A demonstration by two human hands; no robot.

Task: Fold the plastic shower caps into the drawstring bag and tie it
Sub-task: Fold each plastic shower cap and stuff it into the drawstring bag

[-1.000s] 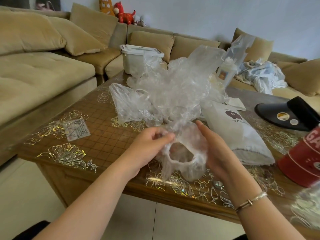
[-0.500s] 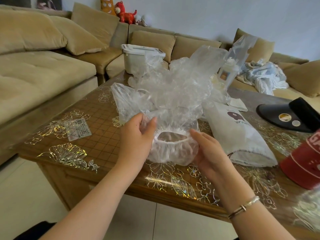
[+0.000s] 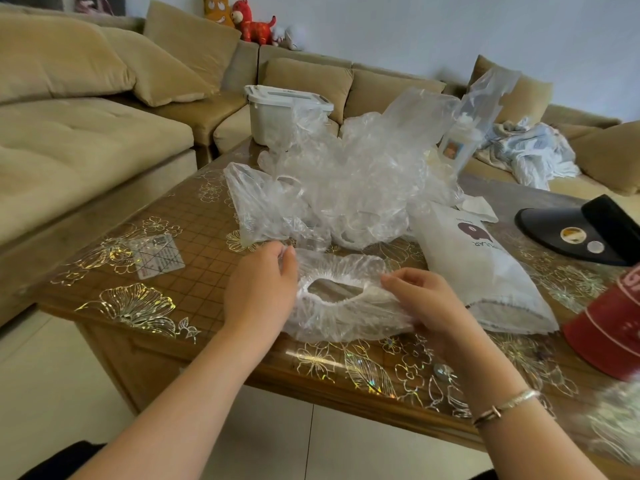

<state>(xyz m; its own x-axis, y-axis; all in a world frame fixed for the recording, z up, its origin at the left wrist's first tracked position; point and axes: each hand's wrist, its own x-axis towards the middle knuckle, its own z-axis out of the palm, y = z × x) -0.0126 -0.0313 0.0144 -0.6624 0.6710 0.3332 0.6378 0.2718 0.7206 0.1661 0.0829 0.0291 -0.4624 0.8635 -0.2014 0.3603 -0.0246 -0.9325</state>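
- Half a second before, I held the shower cap (image 3: 341,306) raised in front of the pile of caps (image 3: 349,181); at this moment it lay lower, spread flat on the table (image 3: 194,271) near the front edge, its elastic opening facing up.
- I judged that this left the cap ready for its first fold; none had gone into the drawstring bag (image 3: 481,271) yet, which lay just right of the cap, untied.
- My left hand (image 3: 259,292) pinched the cap's left rim, thumb and fingertips closed on the gathered plastic.
- My right hand (image 3: 426,306) gripped the right side, fingers curled over the rim and pressing it toward the table.
- Both forearms angled inward from the near edge.
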